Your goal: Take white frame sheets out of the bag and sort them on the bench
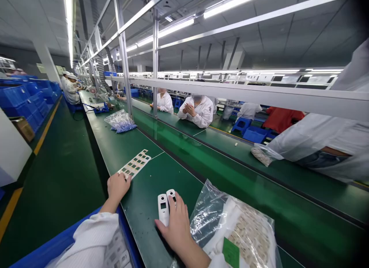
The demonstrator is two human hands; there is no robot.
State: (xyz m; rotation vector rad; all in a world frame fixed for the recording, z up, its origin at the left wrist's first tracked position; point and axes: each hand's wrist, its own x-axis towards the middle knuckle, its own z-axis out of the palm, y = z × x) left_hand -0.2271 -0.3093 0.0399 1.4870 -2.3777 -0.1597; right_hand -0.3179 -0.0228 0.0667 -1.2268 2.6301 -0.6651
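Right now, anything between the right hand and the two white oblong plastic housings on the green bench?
Nothing visible. The right hand is right at the two white oblong plastic housings, partly covering one. The clear plastic bag of small pale parts lies to the hand's right, not between.

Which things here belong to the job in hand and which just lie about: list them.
Likely part of the job:
two white devices, at the right hand
patterned sheet, touched by the left hand
clear bag of parts, beside the right hand

Seemingly just lying about:
bluish bag, farther along
small bag, far side
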